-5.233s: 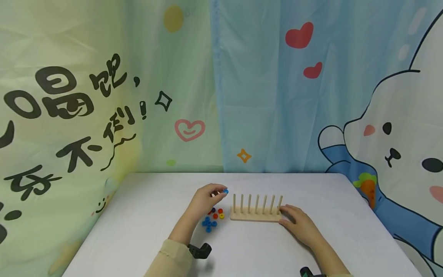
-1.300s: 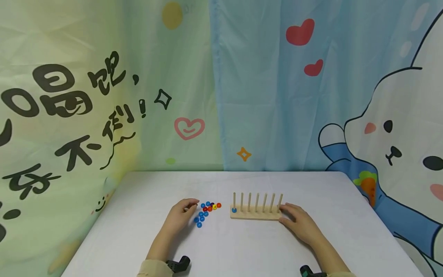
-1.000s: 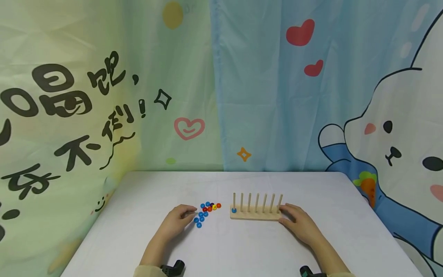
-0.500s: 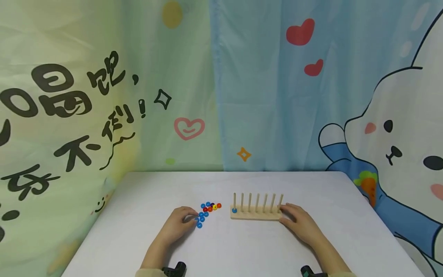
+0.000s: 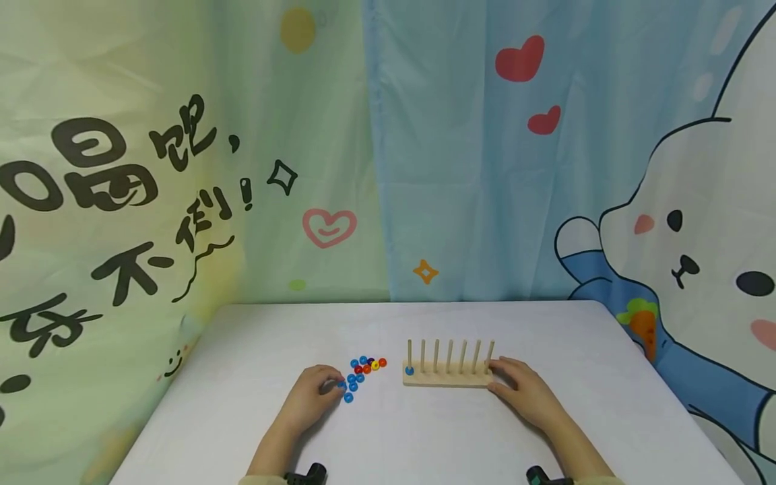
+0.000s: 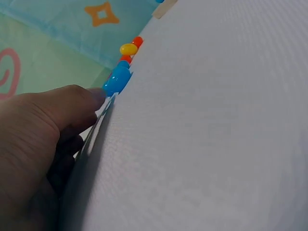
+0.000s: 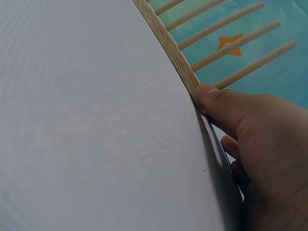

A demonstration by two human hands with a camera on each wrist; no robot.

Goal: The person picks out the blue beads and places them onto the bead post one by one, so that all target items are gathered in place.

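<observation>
My left hand [image 5: 310, 396] is at the left side of a loose group of small beads, its thumb and fingertips pinching a blue bead [image 5: 342, 386] at the group's edge. In the left wrist view the thumb tip meets blue beads [image 6: 117, 82] that overlap one another. A wooden peg board [image 5: 445, 379] with a row of several upright pegs stands to the right. One blue bead [image 5: 409, 371] sits at the foot of its leftmost peg. My right hand [image 5: 526, 392] grips the board's right end, the thumb on the front edge [image 7: 190, 79].
More blue beads [image 5: 353, 386] lie nearest my left hand, with a red bead [image 5: 366, 369], a yellow bead [image 5: 375, 365] and an orange bead [image 5: 382, 362] beyond. Everything rests on a white table [image 5: 388, 444] before a printed curtain [image 5: 436, 168].
My left hand carried a blue bead near the leftmost peg; that peg now bears one. The hand has moved back left to the beads, which lie more spread out. My right hand stays put.
</observation>
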